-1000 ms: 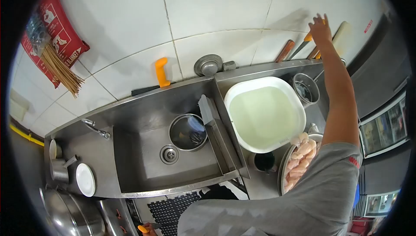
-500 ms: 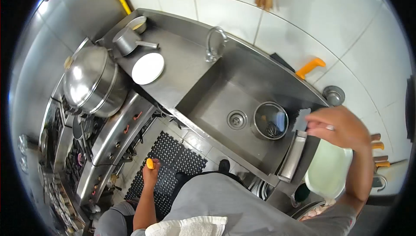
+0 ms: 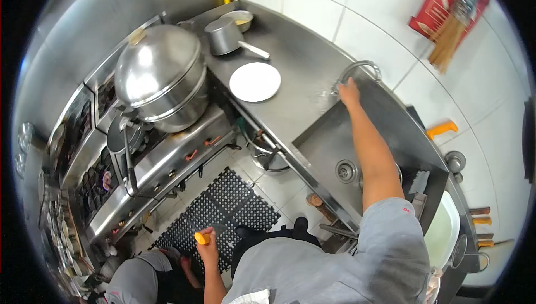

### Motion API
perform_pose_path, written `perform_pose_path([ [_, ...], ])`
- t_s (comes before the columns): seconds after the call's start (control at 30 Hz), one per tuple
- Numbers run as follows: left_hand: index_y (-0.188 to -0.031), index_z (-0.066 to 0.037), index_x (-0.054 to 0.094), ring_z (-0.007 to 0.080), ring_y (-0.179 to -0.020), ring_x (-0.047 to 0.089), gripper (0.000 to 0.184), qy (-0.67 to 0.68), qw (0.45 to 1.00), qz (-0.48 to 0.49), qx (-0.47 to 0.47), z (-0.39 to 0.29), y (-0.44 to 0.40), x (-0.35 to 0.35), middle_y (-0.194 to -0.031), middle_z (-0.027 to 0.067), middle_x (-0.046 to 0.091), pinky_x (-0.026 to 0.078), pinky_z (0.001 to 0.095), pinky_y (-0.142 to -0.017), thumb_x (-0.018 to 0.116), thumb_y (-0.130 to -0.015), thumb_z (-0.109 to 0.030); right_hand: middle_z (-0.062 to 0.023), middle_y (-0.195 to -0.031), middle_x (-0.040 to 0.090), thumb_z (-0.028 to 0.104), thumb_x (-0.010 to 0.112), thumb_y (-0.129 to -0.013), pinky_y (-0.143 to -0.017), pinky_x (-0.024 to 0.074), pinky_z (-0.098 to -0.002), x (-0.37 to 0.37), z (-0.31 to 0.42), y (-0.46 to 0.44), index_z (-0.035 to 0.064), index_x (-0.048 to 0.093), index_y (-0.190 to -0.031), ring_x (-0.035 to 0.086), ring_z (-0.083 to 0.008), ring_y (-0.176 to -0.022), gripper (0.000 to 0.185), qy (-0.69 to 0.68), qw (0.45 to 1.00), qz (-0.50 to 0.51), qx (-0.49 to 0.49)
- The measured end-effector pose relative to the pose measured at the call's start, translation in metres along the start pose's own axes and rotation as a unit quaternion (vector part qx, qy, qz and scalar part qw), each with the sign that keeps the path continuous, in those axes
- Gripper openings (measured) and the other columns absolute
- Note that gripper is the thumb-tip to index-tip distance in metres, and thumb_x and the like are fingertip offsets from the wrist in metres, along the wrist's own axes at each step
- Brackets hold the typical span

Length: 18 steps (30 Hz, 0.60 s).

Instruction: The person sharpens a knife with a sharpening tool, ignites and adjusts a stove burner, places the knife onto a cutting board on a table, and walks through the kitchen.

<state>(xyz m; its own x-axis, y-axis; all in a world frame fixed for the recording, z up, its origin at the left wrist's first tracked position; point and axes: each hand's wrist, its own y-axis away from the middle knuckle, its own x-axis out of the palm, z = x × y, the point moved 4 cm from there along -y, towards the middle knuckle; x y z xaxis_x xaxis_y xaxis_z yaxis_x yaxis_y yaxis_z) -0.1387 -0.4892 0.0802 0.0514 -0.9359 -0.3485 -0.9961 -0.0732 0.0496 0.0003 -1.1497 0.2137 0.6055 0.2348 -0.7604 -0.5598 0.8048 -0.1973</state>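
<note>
Faucet (image 3: 363,63) reached by right hand (image 3: 350,96) at upper-left corner of sink (image 3: 321,139); fingers placed at faucet base, closure cannot be told. Orange-handled knife (image 3: 202,238) gripped by left hand (image 3: 209,250), fingers wrapped round handle, lower left of sink. White plate (image 3: 255,82) set on table (image 3: 296,52), left of sink.

The person's right hand (image 3: 350,94) was at the base of the curved chrome faucet (image 3: 363,63) beside the rectangular steel sink (image 3: 325,142), while the left hand (image 3: 209,248) gripped an orange-handled tool (image 3: 202,238) above the black perforated floor mat (image 3: 223,192). A round white plate (image 3: 255,82) lay on the steel counter (image 3: 296,52) near a grey metal saucepan (image 3: 223,37) with a long handle.
</note>
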Motion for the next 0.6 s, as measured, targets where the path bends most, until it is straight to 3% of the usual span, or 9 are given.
perform_pose_path([
  [0.07, -0.095, 0.001, 0.057, 0.0154, -0.085, 0.059, 0.015, 0.005, 1.000, -0.012, -0.028, 0.016, -0.002, -0.020, -0.093, 0.0077, 0.062, 0.046, 0.0275, -0.079, 0.062, -0.082, -0.005, -0.0273, -0.124, 0.048, 0.027, 0.045, -0.083, -0.100, 0.0327, -0.0403, 0.014, -0.005, -0.003, -0.0018, 0.041, -0.129, 0.045, -0.0406, -0.116, 0.054, 0.051, 0.997, -0.019, -0.058],
  [0.13, -0.094, 0.002, 0.058, 0.0176, -0.090, 0.060, 0.015, -0.023, 0.999, -0.025, -0.006, 0.008, -0.003, -0.041, -0.095, 0.0101, 0.063, 0.046, 0.0288, -0.082, 0.062, -0.081, -0.004, -0.0240, -0.123, 0.049, 0.029, 0.045, -0.084, -0.100, 0.0337, -0.0390, 0.022, -0.001, 0.008, -0.0013, 0.042, -0.128, 0.045, -0.0375, -0.117, 0.053, 0.074, 0.990, 0.079, -0.091],
  [0.23, -0.094, 0.002, 0.058, 0.0180, -0.089, 0.060, 0.014, 0.006, 0.999, -0.011, -0.047, 0.020, -0.011, -0.064, -0.095, 0.0103, 0.063, 0.046, 0.0289, -0.082, 0.062, -0.081, -0.003, -0.0238, -0.124, 0.049, 0.031, 0.047, -0.085, -0.100, 0.0332, -0.0388, 0.025, -0.001, 0.033, -0.0014, 0.041, -0.129, 0.045, -0.0377, -0.117, 0.055, 0.128, 0.982, 0.092, -0.108],
  [0.3, -0.094, 0.001, 0.058, 0.0183, -0.089, 0.060, 0.014, 0.022, 0.998, 0.006, -0.050, 0.030, -0.020, -0.076, -0.095, 0.0103, 0.063, 0.046, 0.0289, -0.082, 0.062, -0.081, -0.003, -0.0255, -0.124, 0.048, 0.032, 0.050, -0.084, -0.097, 0.0361, -0.0391, 0.017, -0.002, 0.042, -0.0025, 0.040, -0.128, 0.046, -0.0378, -0.117, 0.057, 0.123, 0.986, 0.023, -0.114],
  [0.37, -0.093, 0.001, 0.058, 0.0182, -0.089, 0.060, 0.013, -0.002, 0.999, 0.004, -0.048, 0.032, -0.028, -0.087, -0.095, 0.0103, 0.063, 0.046, 0.0288, -0.082, 0.062, -0.080, -0.002, -0.0244, -0.126, 0.047, 0.032, 0.053, -0.083, -0.097, 0.0366, -0.0352, 0.005, -0.006, 0.046, -0.0060, 0.043, -0.124, 0.047, -0.0317, -0.117, 0.057, 0.012, 0.996, -0.010, 0.088],
  [0.4, -0.093, 0.001, 0.058, 0.0187, -0.089, 0.060, 0.014, 0.009, 0.999, 0.017, -0.042, 0.036, -0.032, -0.091, -0.095, 0.0107, 0.063, 0.046, 0.0288, -0.082, 0.062, -0.080, -0.001, -0.0246, -0.118, 0.049, 0.028, 0.056, -0.082, -0.091, 0.0420, -0.0367, 0.016, -0.037, 0.025, -0.0065, 0.046, -0.119, 0.052, -0.0312, -0.108, 0.052, -0.096, 0.981, 0.076, 0.150],
  [0.43, -0.093, 0.001, 0.058, 0.0187, -0.089, 0.060, 0.014, 0.011, 0.999, 0.019, -0.039, 0.032, -0.034, -0.094, -0.095, 0.0107, 0.063, 0.046, 0.0288, -0.082, 0.062, -0.080, -0.001, -0.0246, -0.118, 0.049, 0.028, 0.056, -0.082, -0.091, 0.0420, -0.0367, 0.018, -0.040, 0.025, -0.0065, 0.046, -0.119, 0.052, -0.0312, -0.108, 0.052, -0.097, 0.982, 0.072, 0.149],
  [0.5, -0.094, 0.001, 0.057, 0.0189, -0.090, 0.060, 0.015, -0.033, 0.999, 0.018, -0.033, 0.019, -0.041, -0.101, -0.096, 0.0111, 0.062, 0.046, 0.0287, -0.082, 0.062, -0.080, 0.000, -0.0204, -0.109, 0.049, 0.022, 0.058, -0.082, -0.084, 0.0463, -0.0396, 0.030, -0.041, 0.031, -0.0043, 0.049, -0.112, 0.053, -0.0303, -0.099, 0.041, -0.375, 0.884, 0.040, 0.276],
  [0.6, -0.094, 0.002, 0.056, 0.0180, -0.090, 0.059, 0.015, 0.007, 1.000, -0.002, -0.019, 0.023, -0.049, -0.105, -0.096, 0.0108, 0.062, 0.045, 0.0281, -0.083, 0.061, -0.080, 0.001, -0.0192, -0.109, 0.048, 0.017, 0.058, -0.081, -0.083, 0.0474, -0.0415, 0.044, -0.034, 0.026, -0.0034, 0.047, -0.113, 0.053, -0.0326, -0.098, 0.039, -0.462, 0.833, 0.022, 0.304],
])
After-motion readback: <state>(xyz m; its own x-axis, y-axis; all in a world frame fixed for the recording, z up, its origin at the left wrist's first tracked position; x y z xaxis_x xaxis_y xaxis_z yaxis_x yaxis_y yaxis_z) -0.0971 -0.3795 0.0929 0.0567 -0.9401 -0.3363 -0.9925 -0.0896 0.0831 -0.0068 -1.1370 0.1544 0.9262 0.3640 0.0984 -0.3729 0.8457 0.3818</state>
